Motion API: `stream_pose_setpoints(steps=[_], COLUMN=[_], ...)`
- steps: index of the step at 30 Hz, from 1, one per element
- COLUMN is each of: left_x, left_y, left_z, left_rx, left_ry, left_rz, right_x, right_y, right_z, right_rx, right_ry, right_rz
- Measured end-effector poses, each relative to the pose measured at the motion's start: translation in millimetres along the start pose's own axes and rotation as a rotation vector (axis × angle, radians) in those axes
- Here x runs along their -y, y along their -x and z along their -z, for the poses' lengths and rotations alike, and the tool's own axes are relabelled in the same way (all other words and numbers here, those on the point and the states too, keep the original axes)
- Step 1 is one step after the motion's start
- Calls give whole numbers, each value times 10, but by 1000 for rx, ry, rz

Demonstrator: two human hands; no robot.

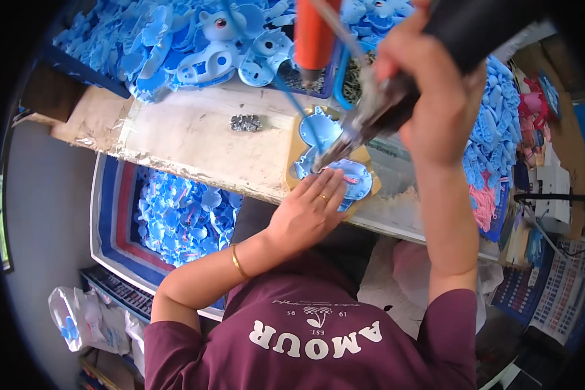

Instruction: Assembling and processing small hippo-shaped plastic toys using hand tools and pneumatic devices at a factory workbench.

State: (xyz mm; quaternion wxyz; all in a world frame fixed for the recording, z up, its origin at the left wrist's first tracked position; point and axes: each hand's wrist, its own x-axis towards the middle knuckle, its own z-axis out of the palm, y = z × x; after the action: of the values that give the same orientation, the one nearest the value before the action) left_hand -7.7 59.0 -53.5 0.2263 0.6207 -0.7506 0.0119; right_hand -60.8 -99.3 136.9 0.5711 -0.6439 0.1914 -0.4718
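My left hand (307, 209) lies with straight fingers on a blue plastic shell part (354, 179), pressing it from the near side. The shell sits in a yellowish block-like holder (294, 159) at the table's edge, with a second rounded blue shell half (320, 128) beyond it. My right hand (439, 97) is wrapped round a black hand tool (406, 104) with a metallic nose, somewhat blurred by motion. Its tip slants down to the blue parts just beyond my left fingertips. What kind of tool it is cannot be made out.
An orange tool (314, 39) hangs over the table near a blue cord. Blue plastic toy parts (208, 39) are heaped at the back; more fill a lined bin (114, 214) below left. A small pile of metal pieces (246, 122) lies on the tabletop (175, 133).
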Motion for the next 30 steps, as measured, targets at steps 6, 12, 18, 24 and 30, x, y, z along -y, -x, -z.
stream_pose_setpoints(steps=[6, 12, 18, 24, 30], left_x=[212, 294, 290, 512, 424], left_y=[-23, -69, 77, 738, 512], left_z=[135, 344, 1543, 2137, 1905], left_rx=[-16, -16, 217, 337, 313], left_ry=[38, 63, 131, -417, -132], left_rz=[-121, -216, 28, 508, 455], right_x=[118, 23, -794, -1509, -1267], right_y=[-897, -1150, -756, -233, -249], right_z=[320, 889, 2237, 2347, 2644], right_rx=[133, 143, 103, 101, -66], right_ry=[28, 215, 853, 1482, 965], right_rz=[295, 262, 111, -50, -233])
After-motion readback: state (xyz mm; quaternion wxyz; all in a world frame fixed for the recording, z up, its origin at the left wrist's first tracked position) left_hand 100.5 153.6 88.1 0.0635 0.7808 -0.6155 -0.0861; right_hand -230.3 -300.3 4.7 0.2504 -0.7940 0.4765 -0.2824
